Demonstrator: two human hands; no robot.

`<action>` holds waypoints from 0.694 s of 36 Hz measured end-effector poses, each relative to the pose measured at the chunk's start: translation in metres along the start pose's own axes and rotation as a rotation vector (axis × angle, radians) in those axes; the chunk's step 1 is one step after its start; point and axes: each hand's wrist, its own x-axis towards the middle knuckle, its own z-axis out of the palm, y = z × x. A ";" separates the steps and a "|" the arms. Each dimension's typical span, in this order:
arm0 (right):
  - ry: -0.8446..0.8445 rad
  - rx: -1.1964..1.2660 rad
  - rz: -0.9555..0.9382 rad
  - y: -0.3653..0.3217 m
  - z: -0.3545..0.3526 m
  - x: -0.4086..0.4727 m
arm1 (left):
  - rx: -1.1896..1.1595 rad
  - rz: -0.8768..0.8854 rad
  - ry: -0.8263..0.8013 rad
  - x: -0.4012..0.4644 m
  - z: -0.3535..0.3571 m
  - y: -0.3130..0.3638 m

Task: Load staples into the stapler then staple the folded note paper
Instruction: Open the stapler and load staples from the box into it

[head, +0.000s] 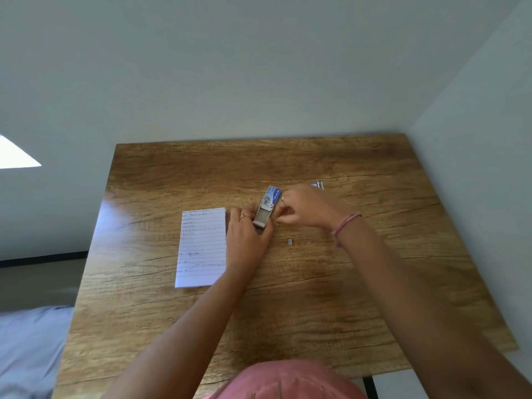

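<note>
The folded, lined note paper (201,249) lies flat on the table, left of centre. My left hand (247,234) is shut on the small staple box (266,208), whose grey tray is slid out of its blue sleeve toward me. My right hand (305,208) is at the tray's right side with its fingertips pinched together; what lies between them is hidden. A short piece of staples (290,242) lies loose on the table in front of the right hand. A blue and silver object, probably the stapler (317,184), shows partly behind the right hand.
The wooden table (316,298) stands in a corner, with walls behind it and to its right. Its left edge drops to the floor, and grey fabric (28,341) lies at the lower left. My pink-clothed knee (288,381) is at the near edge.
</note>
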 end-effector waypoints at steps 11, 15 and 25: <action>0.013 0.010 -0.044 -0.008 0.000 0.030 | -0.007 -0.005 0.006 0.000 0.000 0.000; 0.095 0.096 0.046 0.005 -0.006 0.030 | -0.007 -0.018 0.009 0.001 0.001 -0.001; 0.080 0.222 0.258 0.012 0.000 0.032 | -0.020 -0.011 0.004 0.001 0.002 -0.003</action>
